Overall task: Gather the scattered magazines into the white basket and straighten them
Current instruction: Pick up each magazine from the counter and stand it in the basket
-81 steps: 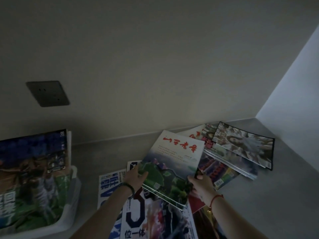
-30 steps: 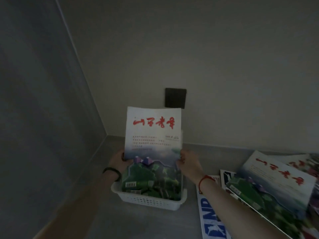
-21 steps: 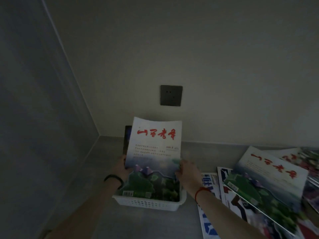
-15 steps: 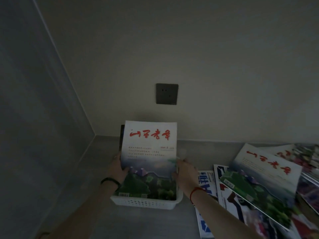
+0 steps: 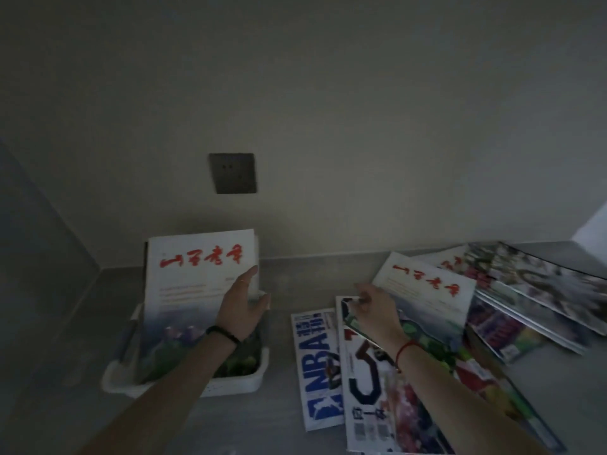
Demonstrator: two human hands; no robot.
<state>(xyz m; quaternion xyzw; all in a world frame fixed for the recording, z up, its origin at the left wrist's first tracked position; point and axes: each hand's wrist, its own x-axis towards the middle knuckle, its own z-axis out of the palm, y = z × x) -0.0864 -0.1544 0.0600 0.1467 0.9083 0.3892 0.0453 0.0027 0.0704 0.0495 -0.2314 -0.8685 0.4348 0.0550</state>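
**One hand steadies, the other takes the next**

Head view: my left hand [image 5: 241,310], fingers straight and spread, rests on the right edge of the standing magazine [image 5: 197,277] in the white basket [image 5: 236,385], lower left. My right hand [image 5: 374,311] pinches the left corner of the red-titled magazine [image 5: 427,290] on the pile at right. I'd lift it clear of the NBA magazine [image 5: 317,366] before swinging left. There is bare counter [image 5: 279,326] between, and the wall [image 5: 328,126] is close behind.

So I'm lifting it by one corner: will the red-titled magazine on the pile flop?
Probably floppy: the red-titled magazine looks thin, so it would sag from the corner the right hand pinches. Likely light too. It may slide, lying on other glossy magazines.
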